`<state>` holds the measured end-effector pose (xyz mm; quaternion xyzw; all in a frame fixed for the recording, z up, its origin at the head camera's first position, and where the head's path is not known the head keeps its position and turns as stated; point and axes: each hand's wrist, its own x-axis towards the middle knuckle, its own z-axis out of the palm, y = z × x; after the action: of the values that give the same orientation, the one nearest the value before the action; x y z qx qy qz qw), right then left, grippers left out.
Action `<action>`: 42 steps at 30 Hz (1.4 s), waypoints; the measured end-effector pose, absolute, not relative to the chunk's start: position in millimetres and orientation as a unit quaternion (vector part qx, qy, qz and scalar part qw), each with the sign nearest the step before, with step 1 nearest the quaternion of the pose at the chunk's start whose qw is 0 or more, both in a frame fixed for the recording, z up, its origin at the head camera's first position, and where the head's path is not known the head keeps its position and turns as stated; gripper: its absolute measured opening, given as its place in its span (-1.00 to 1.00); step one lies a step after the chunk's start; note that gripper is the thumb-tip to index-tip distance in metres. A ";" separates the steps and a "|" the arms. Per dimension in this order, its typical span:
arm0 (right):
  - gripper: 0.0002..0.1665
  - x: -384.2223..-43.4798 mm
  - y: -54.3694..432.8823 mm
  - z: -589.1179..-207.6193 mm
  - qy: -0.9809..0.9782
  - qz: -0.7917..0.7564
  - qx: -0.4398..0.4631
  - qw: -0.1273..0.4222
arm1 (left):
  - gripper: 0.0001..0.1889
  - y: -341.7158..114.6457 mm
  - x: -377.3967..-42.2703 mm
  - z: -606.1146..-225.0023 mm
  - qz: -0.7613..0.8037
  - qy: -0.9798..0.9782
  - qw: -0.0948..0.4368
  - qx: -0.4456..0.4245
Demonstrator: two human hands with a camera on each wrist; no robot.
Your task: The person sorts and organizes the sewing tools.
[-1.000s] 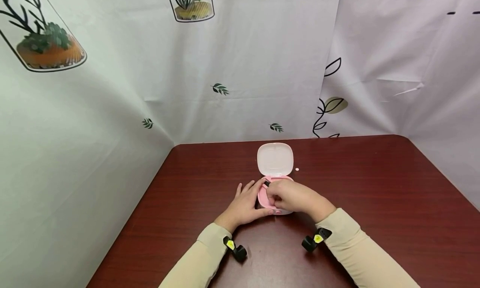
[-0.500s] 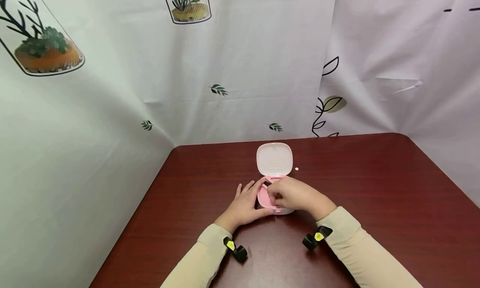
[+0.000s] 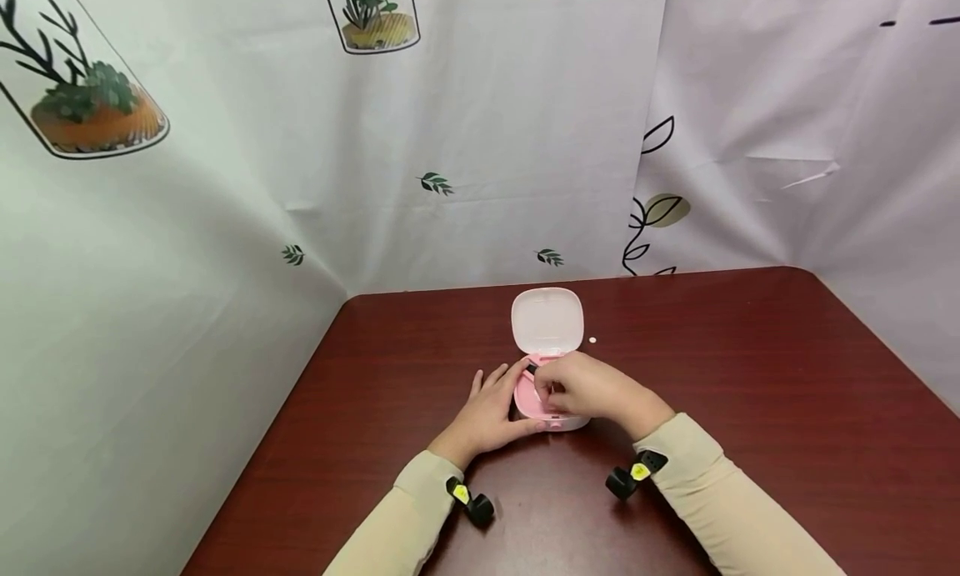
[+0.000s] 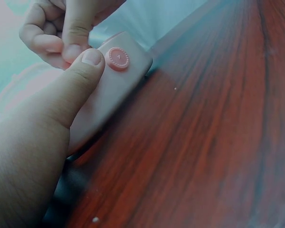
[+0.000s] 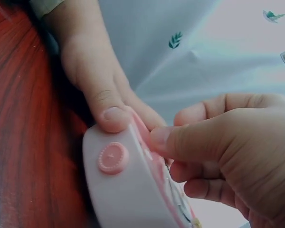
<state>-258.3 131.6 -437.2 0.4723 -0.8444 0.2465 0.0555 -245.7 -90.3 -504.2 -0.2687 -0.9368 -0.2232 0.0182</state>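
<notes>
A small pink-and-white case [image 3: 551, 423] stands on the table, its pale lid [image 3: 547, 320] raised at the back. On its front is a round pink button [image 5: 113, 158]. My left hand [image 3: 486, 413] grips the case from the left side, thumb along the front near the button and forefinger at the rear rim. My right hand [image 3: 592, 386] reaches over from the right, thumb and forefinger bent together down at the pink tray inside. I cannot tell what lies between those fingertips. Beside the left forefinger shows a dark strip [image 3: 532, 368] in the case.
A small round white piece, tablet-like [image 3: 592, 340], lies on the table right of the lid. The dark red wooden table [image 3: 735, 368] stretches to both sides. Behind it hangs a white printed curtain [image 3: 480, 126]. A black camera [image 3: 478, 509] sits at the left wrist.
The right hand's fingers shift slightly over the tray, with the gap by the bent forefinger showing more. The left hand keeps its hold, and the head view drifts a little.
</notes>
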 end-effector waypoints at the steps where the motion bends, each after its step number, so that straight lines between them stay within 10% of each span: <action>1: -0.68 -258.8 133.2 -436.0 -0.845 0.254 0.467 0.059 | 0.06 -90.5 -245.9 -504.6 -0.224 -0.936 0.021 -0.272; 11: -0.70 -270.3 160.5 -425.7 -0.867 0.294 0.377 0.137 | 0.08 -89.4 -247.3 -503.1 -0.220 -0.938 0.016 -0.267; 29: -0.88 -288.0 180.8 -448.1 -0.914 0.320 0.224 0.113 | 0.08 -91.2 -246.1 -506.5 -0.222 -0.940 0.006 -0.260; 42: -0.66 -287.9 178.1 -449.8 -0.918 0.317 0.236 0.038 | 0.07 -90.2 -247.4 -507.3 -0.217 -0.942 0.007 -0.257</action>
<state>-287.9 178.1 -449.8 0.2359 -0.9177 0.3174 0.0378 -247.4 -90.2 -507.3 -0.2575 -0.9416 -0.2167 0.0075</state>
